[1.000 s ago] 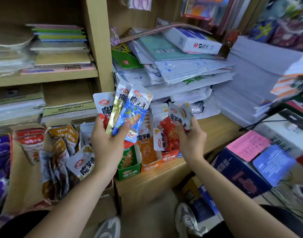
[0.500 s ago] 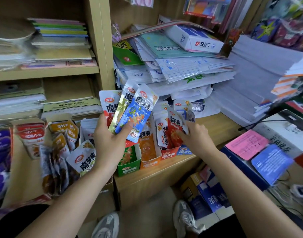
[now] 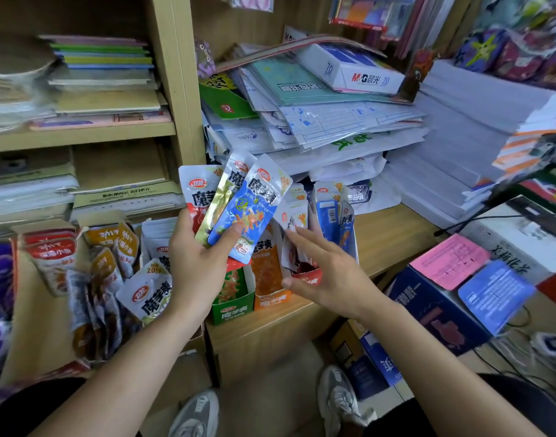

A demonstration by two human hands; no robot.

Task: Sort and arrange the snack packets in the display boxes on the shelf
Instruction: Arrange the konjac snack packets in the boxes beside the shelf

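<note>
My left hand [image 3: 201, 266] grips a fan of three snack packets: a red-and-white one [image 3: 191, 192], a gold one [image 3: 221, 200] and a blue one [image 3: 249, 212]. Below it, display boxes stand in a row on the wooden ledge: green [image 3: 235, 309], orange [image 3: 272, 299], red [image 3: 311, 279] and blue [image 3: 330, 216]. My right hand [image 3: 327, 272] lies over the red box with straight fingers. Its fingertips touch the white-backed packets [image 3: 294, 212] standing there. A loose white packet [image 3: 147, 294] leans at the left.
A cardboard tray [image 3: 40, 310] at the left holds red and orange packets [image 3: 54, 257]. Stacked papers and an M&G paper ream [image 3: 365, 75] fill the ledge behind the boxes. A shelf upright [image 3: 175, 74] stands left of them. A blue carton [image 3: 428, 313] with pink and blue sheets sits at the right.
My right hand carried red packets down into the red box and let go; its fingers are now straight. My left hand kept its fan of packets almost still.
</note>
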